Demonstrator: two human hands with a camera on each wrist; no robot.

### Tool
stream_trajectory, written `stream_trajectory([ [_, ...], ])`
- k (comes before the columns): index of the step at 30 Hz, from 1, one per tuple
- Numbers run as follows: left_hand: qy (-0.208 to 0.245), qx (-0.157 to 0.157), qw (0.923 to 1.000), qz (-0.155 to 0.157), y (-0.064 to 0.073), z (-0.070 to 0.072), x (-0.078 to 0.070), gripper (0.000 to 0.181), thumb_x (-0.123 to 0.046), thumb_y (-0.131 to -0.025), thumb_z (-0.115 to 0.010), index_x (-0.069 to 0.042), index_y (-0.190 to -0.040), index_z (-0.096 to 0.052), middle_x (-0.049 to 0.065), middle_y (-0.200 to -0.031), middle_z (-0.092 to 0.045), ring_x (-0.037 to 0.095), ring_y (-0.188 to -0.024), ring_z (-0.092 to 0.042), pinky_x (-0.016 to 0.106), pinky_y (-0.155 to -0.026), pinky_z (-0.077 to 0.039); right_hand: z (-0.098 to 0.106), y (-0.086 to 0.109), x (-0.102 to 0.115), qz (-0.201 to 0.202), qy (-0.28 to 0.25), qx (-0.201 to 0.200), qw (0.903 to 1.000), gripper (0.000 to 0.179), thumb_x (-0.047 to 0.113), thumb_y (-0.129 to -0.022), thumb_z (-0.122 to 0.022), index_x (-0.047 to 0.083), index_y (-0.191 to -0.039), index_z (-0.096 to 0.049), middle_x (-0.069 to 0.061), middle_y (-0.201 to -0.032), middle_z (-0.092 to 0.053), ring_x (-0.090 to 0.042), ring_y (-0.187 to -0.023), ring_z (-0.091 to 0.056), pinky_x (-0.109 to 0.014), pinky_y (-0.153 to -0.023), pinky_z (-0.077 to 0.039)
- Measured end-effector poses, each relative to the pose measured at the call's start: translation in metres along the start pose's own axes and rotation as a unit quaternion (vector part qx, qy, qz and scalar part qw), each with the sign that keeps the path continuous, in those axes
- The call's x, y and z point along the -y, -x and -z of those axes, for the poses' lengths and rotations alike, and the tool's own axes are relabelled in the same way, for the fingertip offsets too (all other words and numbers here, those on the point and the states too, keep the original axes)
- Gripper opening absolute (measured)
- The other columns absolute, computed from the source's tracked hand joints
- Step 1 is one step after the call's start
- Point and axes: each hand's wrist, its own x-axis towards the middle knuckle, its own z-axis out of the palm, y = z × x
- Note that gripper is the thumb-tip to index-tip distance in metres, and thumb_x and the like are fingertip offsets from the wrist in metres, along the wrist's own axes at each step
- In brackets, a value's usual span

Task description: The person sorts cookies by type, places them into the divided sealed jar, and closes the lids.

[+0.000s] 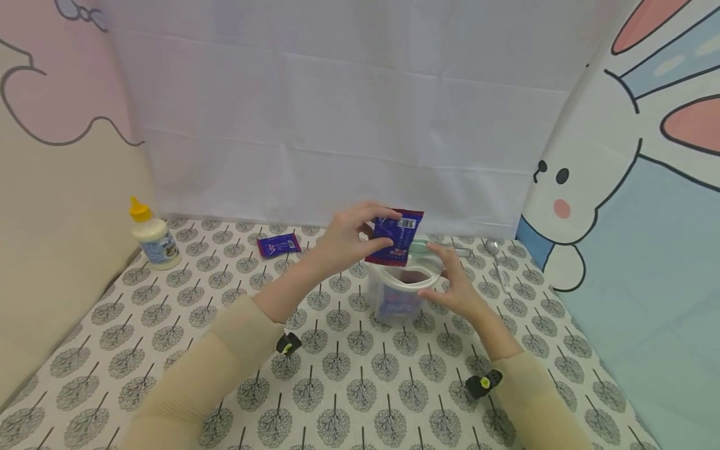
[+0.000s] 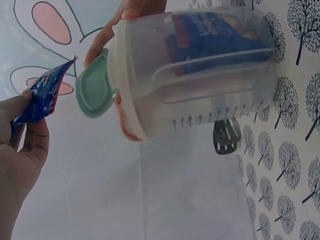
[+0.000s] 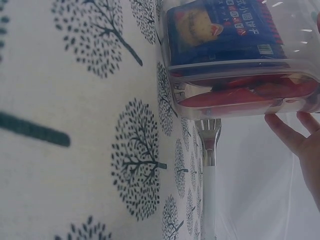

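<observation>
My left hand [image 1: 350,239] pinches a blue snack packet [image 1: 398,240] with dark red ends between thumb and fingers. The packet is upright over the near left part of the rim of a clear plastic container [image 2: 200,95]. A white collar with a wide opening tops the container, and its green flip lid [image 2: 94,87] is raised. My right hand [image 1: 457,289] grips the container from the right, near its top. Through the wall show another blue packet [image 3: 225,32] with a biscuit picture and a red item [image 3: 250,95] beside it.
Another blue packet [image 1: 278,245] lies on the tree-patterned cloth [image 1: 315,375] to the left. A white bottle with a yellow nozzle [image 1: 157,244] stands at the far left. Right of the container lies a spoon [image 1: 494,250]; a slotted utensil [image 2: 226,136] is behind it. Fabric walls enclose the table.
</observation>
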Motion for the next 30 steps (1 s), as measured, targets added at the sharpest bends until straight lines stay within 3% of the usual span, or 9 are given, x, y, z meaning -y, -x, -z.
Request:
stream_trajectory([
  [7, 0.022, 0.02, 0.9995, -0.003, 0.0, -0.035, 0.009, 0.039, 0.0, -0.079, -0.072, -0.007, -0.115, -0.061, 0.007, -0.116, -0.059, 0.016, -0.097, -0.061, 0.016, -0.076, -0.054, -0.001, 0.0, 0.002, -0.008, -0.007, 0.009, 0.9999, 0.088, 0.001, -0.069, -0.076, -0.002, -0.139, -0.023, -0.031, -0.13, -0.027, -0.045, -0.12, -0.033, -0.065, -0.089, -0.044],
  [10, 0.006, 0.03, 0.9995, -0.002, 0.005, -0.044, 0.016, 0.035, 0.0, -0.079, -0.071, -0.005, -0.112, -0.061, 0.009, -0.117, -0.059, 0.021, -0.102, -0.061, 0.014, -0.079, -0.053, -0.001, 0.0, 0.002, -0.013, -0.003, 0.01, 0.9999, 0.088, 0.003, -0.07, -0.076, -0.001, -0.14, -0.023, -0.031, -0.132, -0.027, -0.045, -0.123, -0.031, -0.065, -0.089, -0.044],
  [13, -0.026, 0.035, 0.9988, -0.021, 0.01, -0.05, 0.024, 0.033, -0.002, -0.077, -0.073, -0.005, -0.109, -0.063, 0.009, -0.118, -0.059, 0.023, -0.106, -0.06, 0.013, -0.082, -0.051, 0.0, 0.001, 0.001, -0.014, 0.004, 0.008, 0.9999, 0.09, 0.004, -0.069, -0.077, 0.0, -0.14, -0.023, -0.03, -0.131, -0.028, -0.045, -0.123, -0.03, -0.065, -0.089, -0.044],
  [19, -0.094, 0.051, 0.9901, -0.091, 0.019, -0.053, 0.036, 0.031, -0.01, -0.077, -0.076, -0.007, -0.106, -0.066, 0.006, -0.114, -0.064, 0.019, -0.107, -0.06, 0.016, -0.091, -0.048, 0.002, 0.002, -0.001, 0.005, 0.014, 0.007, 0.9999, 0.089, 0.012, -0.072, -0.079, 0.001, -0.14, -0.022, -0.03, -0.128, -0.029, -0.045, -0.12, -0.033, -0.064, -0.087, -0.046],
  [24, -0.131, 0.069, 0.9813, -0.123, 0.029, -0.051, 0.041, 0.027, -0.018, -0.079, -0.075, -0.009, -0.104, -0.069, 0.004, -0.109, -0.068, 0.018, -0.108, -0.059, 0.027, -0.104, -0.042, 0.002, 0.0, -0.001, 0.017, 0.016, 0.007, 0.9997, 0.088, 0.015, -0.073, -0.079, -0.001, -0.14, -0.023, -0.03, -0.127, -0.03, -0.036, -0.117, -0.037, -0.061, -0.087, -0.048],
  [28, -0.121, 0.075, 0.9796, -0.141, 0.038, -0.048, 0.048, 0.028, -0.025, -0.079, -0.075, -0.011, -0.103, -0.07, 0.005, -0.112, -0.068, 0.019, -0.113, -0.057, 0.034, -0.109, -0.036, 0.001, 0.0, -0.001, 0.005, 0.015, 0.005, 0.9999, 0.089, 0.01, -0.07, -0.079, 0.0, -0.14, -0.024, -0.029, -0.127, -0.03, -0.031, -0.114, -0.041, -0.058, -0.088, -0.049],
  [30, -0.098, 0.069, 0.9822, -0.144, 0.043, -0.044, 0.051, 0.03, -0.024, -0.079, -0.075, -0.009, -0.104, -0.068, 0.006, -0.115, -0.067, 0.019, -0.115, -0.056, 0.035, -0.109, -0.036, 0.001, 0.0, 0.0, 0.003, 0.01, 0.004, 0.9999, 0.089, 0.004, -0.068, -0.078, -0.001, -0.138, -0.025, -0.031, -0.127, -0.029, -0.036, -0.114, -0.041, -0.06, -0.088, -0.048],
])
